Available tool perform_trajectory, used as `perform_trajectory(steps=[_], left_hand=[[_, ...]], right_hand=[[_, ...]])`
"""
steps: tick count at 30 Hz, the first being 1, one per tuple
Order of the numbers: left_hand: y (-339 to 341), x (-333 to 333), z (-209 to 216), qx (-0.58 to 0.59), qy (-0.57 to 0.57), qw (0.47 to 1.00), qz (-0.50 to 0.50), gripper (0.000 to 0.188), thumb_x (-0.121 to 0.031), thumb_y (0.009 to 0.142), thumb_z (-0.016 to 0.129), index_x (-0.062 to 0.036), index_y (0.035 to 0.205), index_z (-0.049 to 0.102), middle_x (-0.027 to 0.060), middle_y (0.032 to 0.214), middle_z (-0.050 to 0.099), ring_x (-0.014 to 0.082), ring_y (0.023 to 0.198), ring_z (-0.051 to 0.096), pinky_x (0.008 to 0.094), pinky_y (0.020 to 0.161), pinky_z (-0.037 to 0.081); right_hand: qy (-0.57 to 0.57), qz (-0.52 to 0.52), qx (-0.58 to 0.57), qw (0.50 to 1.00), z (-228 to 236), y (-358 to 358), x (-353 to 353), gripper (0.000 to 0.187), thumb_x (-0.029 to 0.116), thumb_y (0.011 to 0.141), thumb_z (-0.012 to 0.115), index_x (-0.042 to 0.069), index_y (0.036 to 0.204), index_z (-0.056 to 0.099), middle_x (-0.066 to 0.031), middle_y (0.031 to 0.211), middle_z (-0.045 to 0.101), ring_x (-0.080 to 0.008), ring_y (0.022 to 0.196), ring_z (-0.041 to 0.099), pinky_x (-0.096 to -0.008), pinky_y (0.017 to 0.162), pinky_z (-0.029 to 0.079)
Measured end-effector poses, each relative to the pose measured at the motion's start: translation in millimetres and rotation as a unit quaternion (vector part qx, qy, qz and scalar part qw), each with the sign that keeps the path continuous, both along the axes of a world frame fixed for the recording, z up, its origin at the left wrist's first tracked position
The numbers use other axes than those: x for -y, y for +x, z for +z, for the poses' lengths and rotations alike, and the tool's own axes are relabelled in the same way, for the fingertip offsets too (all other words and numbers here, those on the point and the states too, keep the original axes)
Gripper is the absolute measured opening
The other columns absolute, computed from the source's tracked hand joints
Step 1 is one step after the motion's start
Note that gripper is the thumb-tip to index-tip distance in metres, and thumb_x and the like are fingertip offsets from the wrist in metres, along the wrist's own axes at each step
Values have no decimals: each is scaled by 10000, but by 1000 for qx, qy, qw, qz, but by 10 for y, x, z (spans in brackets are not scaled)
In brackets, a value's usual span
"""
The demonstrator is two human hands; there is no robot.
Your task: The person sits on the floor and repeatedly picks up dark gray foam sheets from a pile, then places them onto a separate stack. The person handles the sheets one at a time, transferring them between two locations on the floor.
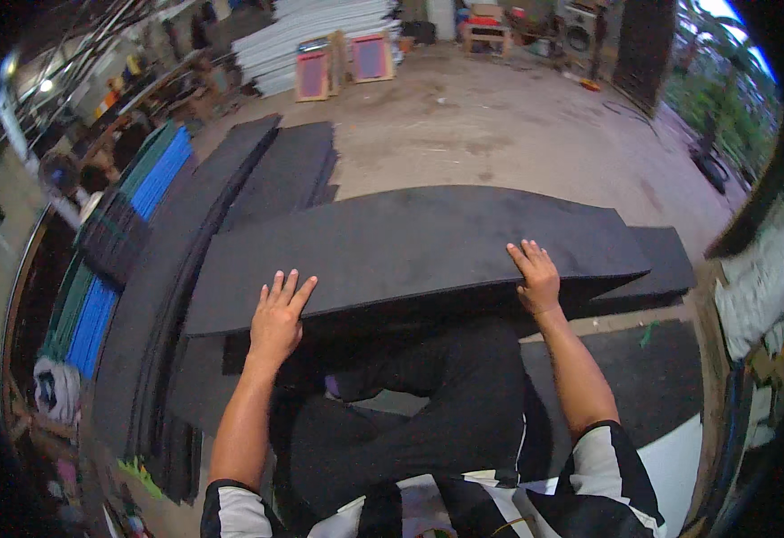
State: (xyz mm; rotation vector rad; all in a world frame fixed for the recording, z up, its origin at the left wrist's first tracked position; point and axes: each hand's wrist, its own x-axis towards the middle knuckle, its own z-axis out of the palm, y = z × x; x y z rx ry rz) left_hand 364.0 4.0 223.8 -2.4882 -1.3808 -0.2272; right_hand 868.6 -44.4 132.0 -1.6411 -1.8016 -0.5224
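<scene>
A long, dark grey foam-like sheet (pixel 410 238) lies crosswise in front of my legs, on top of other dark sheets. My left hand (pixel 277 314) rests on its near edge, left of the middle, with the fingers stretched out and slightly apart. Farther right, my right hand (pixel 536 276) lies over the same edge, fingers extended across the top surface. Both hands are open and touch the sheet; whether either thumb goes under the edge is hard to see. Another dark sheet (pixel 666 260) sticks out beneath it at the right.
Long stacks of dark sheets (pixel 172 269) stand at my left, beside blue and green slabs (pixel 161 170). White sheets (pixel 311 31) are piled at the back, with two framed panels (pixel 372 57) before them. A dark mat (pixel 625 368) lies at the right. Concrete floor (pixel 464 125) stretches beyond.
</scene>
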Motion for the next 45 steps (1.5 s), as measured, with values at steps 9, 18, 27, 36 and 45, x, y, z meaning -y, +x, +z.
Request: perform_trajectory(steps=[9, 18, 27, 36, 45], left_hand=[[-1209, 1187, 25, 90, 36, 976, 196, 880, 81, 734, 711, -206, 1535, 487, 178, 1558, 479, 410, 1456, 428, 556, 1184, 372], [-1869, 1986, -518, 168, 39, 912, 371, 853, 84, 728, 655, -143, 1534, 488, 201, 1579, 447, 434, 1475, 390, 586, 1189, 336], [-1997, 1840, -981, 164, 3, 870, 464, 820, -74, 791, 703, -146, 1564, 440, 216, 1614, 384, 504, 1493, 314, 680, 1173, 279], [-1749, 1175, -1608, 129, -100, 847, 505, 826, -191, 845, 748, -220, 1589, 389, 142, 1650, 349, 466, 1512, 289, 666, 1192, 257], [-2617, 1715, -1854, 141, 42, 837, 528, 814, -517, 884, 753, -120, 1533, 462, 315, 1548, 412, 495, 1466, 349, 624, 1170, 312]], right_hand=[[134, 183, 64, 972, 468, -1484, -1108, 428, 132, 894, 613, 214, 1303, 708, -154, 1257, 714, -343, 1200, 677, -498, 1006, 540], [201, 344, 134, 908, 940, -3249, -1920, 399, 146, 874, 654, 222, 1258, 726, -98, 1243, 720, -304, 1183, 684, -444, 1011, 545], [78, 354, 146, 921, 187, -4325, -2648, 494, 95, 911, 612, 213, 1390, 623, -139, 1374, 641, -352, 1322, 578, -509, 1120, 443], [-179, 290, 195, 920, -1131, -5293, -1757, 683, 119, 960, 561, 305, 1591, 378, -204, 1535, 481, -518, 1383, 470, -572, 1036, 502], [-229, 319, 155, 907, -874, -5330, -2495, 614, 210, 991, 590, 352, 1561, 413, -205, 1577, 441, -552, 1427, 397, -534, 1080, 506]])
